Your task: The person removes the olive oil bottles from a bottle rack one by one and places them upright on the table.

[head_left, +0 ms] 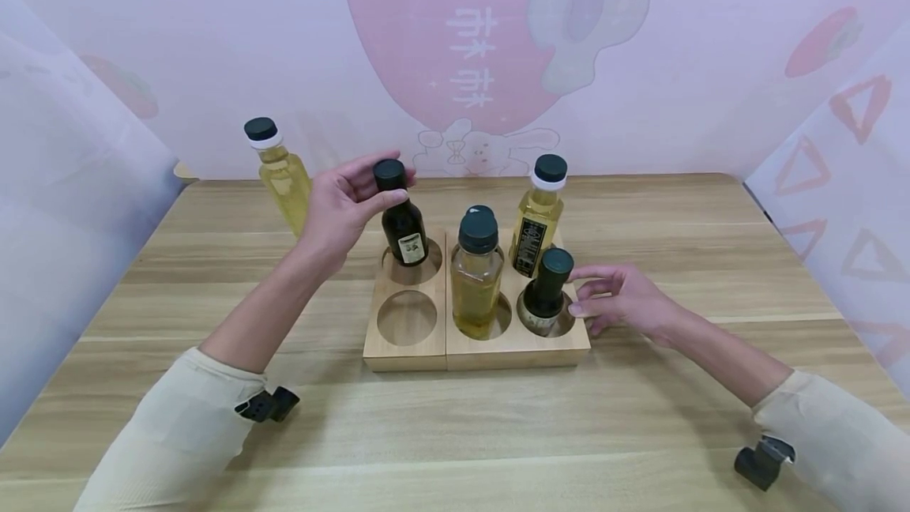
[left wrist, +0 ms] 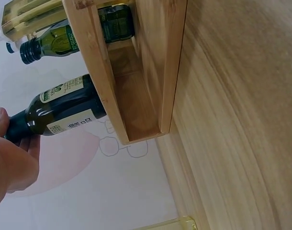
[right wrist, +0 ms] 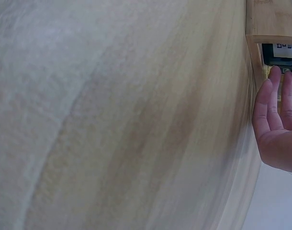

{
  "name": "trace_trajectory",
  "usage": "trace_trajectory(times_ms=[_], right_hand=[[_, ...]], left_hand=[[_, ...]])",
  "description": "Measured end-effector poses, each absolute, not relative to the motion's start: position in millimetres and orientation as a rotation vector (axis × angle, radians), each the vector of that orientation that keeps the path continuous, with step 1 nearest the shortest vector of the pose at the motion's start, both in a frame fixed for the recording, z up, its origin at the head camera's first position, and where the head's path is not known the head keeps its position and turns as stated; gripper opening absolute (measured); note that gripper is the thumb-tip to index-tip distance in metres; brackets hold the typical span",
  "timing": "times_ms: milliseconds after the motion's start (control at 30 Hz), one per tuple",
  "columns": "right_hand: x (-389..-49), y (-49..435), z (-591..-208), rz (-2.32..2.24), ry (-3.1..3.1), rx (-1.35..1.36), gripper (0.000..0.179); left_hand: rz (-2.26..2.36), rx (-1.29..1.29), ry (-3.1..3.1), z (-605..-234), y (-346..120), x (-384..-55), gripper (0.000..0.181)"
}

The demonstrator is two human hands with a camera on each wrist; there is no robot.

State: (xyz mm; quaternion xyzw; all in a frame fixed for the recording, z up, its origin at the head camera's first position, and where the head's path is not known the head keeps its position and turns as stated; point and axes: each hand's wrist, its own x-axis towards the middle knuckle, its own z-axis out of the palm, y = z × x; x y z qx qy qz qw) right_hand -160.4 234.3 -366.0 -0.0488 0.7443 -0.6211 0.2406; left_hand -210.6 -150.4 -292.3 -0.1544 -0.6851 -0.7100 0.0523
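Wood-grain tabletop bears a bamboo rack, at whose far-left hole the left hand pinches a dark bottle by its top; only the left wrist view shows its base at the top board. Beside the rack's right end, the right hand has released fingers.

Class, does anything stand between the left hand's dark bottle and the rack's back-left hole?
Nothing visible does. The left hand holds the dark bottle by its top, its base at the back-left hole; the other racked bottles stand to its right.
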Motion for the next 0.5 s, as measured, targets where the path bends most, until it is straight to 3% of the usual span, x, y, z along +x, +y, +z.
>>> trace_trajectory(times_ms=[500], right_hand=[[-160.5,234.5,-365.8,-1.706,2.03,-0.132,0.041]], left_hand=[[-2.16,-0.412,-1.886,-282.4,-157.7,-210.4,0.044]])
